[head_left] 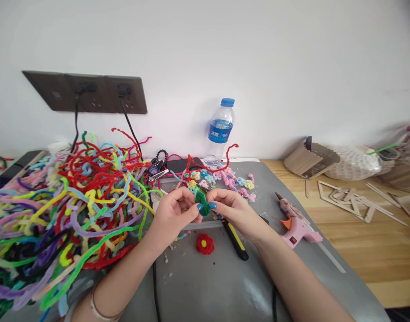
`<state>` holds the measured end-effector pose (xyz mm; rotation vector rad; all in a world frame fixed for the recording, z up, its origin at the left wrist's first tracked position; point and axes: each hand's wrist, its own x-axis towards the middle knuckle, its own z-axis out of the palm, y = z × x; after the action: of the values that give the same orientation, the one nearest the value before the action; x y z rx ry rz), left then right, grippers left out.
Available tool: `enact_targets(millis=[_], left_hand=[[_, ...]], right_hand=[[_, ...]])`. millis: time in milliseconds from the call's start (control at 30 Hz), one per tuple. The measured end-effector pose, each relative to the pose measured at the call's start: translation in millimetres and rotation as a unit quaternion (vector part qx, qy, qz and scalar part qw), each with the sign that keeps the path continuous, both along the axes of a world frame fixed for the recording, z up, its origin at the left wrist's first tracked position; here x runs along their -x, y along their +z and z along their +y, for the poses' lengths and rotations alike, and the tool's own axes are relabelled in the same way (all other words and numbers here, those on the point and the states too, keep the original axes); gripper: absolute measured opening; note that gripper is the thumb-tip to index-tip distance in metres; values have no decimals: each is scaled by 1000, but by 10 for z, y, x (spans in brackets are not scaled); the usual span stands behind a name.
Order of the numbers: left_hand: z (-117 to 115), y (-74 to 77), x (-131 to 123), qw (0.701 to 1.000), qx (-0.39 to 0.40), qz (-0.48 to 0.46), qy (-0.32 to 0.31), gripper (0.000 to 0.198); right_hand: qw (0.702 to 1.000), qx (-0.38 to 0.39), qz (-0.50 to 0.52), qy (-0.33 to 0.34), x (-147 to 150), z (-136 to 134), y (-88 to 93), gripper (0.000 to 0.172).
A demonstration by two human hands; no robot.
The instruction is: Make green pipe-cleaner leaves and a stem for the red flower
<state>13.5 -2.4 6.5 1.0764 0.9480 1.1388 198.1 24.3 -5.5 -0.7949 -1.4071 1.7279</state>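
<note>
Between my two hands is a small dark green piece of bent pipe cleaner (202, 203). My left hand (178, 210) pinches its left side with thumb and fingers. On the opposite side, my right hand (230, 208) grips it the same way. A red pipe-cleaner flower (205, 243) with a yellow centre lies on the grey mat just below my hands. Pliers with a black and yellow handle (236, 241) lie partly under my right hand, their jaws hidden. Several small pastel pipe-cleaner flowers (221, 179) are scattered behind my hands.
A large tangle of coloured pipe cleaners (100, 201) covers the left side. A pink glue gun (297, 223) lies on the right of the grey mat (258, 286). At the wall stands a water bottle (221, 129). Wooden sticks (352, 199) lie on the wooden table further right.
</note>
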Motion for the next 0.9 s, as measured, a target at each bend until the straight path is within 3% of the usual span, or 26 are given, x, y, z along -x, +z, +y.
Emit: enact_targets(millis=[133, 900], left_hand=[[4, -5, 3, 1000, -1, -2, 6, 25], [-2, -13, 3, 1000, -7, 15, 2, 29]], right_hand=[[999, -17, -22, -21, -12, 9, 2, 30], [1000, 4, -4, 5, -1, 7, -11, 30]])
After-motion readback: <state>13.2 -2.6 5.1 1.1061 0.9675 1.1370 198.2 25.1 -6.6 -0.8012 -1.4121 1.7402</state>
